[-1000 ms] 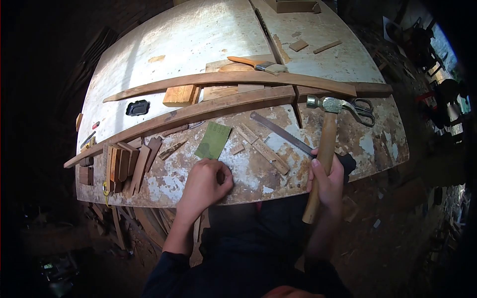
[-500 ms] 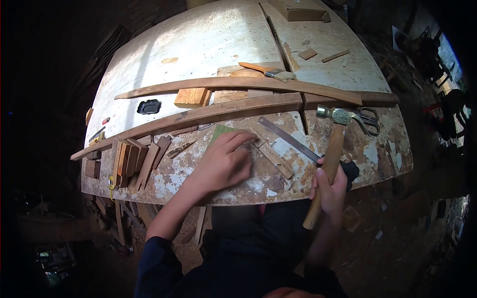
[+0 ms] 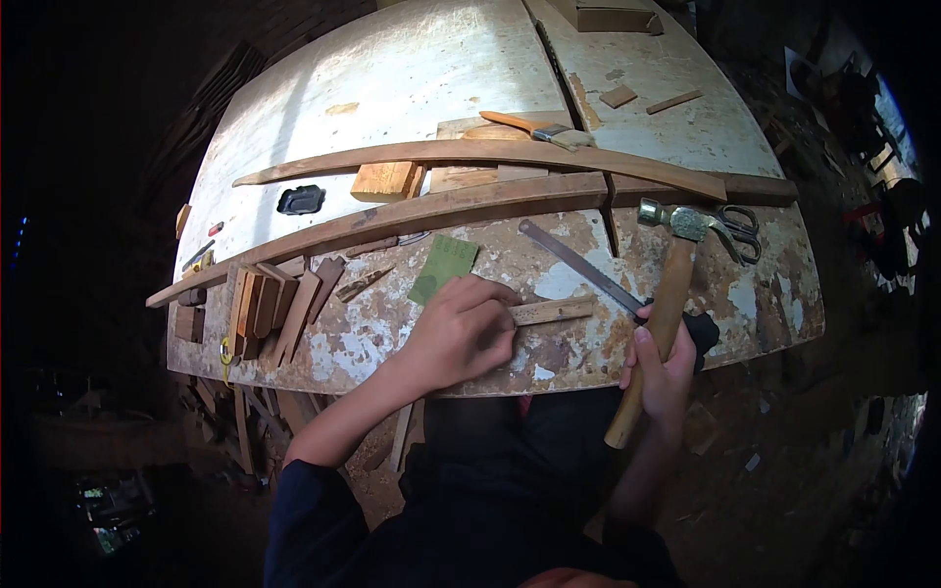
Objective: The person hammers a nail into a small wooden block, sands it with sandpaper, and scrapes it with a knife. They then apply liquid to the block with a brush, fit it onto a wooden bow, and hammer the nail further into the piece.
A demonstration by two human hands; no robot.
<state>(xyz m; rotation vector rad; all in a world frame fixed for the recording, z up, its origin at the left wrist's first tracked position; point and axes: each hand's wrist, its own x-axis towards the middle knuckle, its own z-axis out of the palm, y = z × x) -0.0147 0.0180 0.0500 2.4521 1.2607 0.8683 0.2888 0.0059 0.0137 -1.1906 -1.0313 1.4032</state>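
Observation:
My left hand [image 3: 465, 331] is closed on one end of a small wooden strip [image 3: 555, 311], which points to the right over the worn tabletop. Just above that hand lies a green sheet [image 3: 444, 267]. My right hand [image 3: 661, 361] is wrapped round the wooden handle of a claw hammer [image 3: 674, 279], whose metal head is up near the scissors [image 3: 740, 235]. Beside the hammer, a saw blade [image 3: 578, 263] slants across the table, its dark handle partly hidden behind my right hand.
Two long wooden pieces [image 3: 392, 220] cross the table [image 3: 412, 69]. Wooden blocks [image 3: 257, 312] stand at the left. A brush [image 3: 549, 131], a black tray [image 3: 301, 200] and a cardboard box [image 3: 613, 18] lie farther back.
My left hand has closed on the wooden strip and turned it from a slant to nearly level. More of the green sheet shows. My right hand still holds the hammer.

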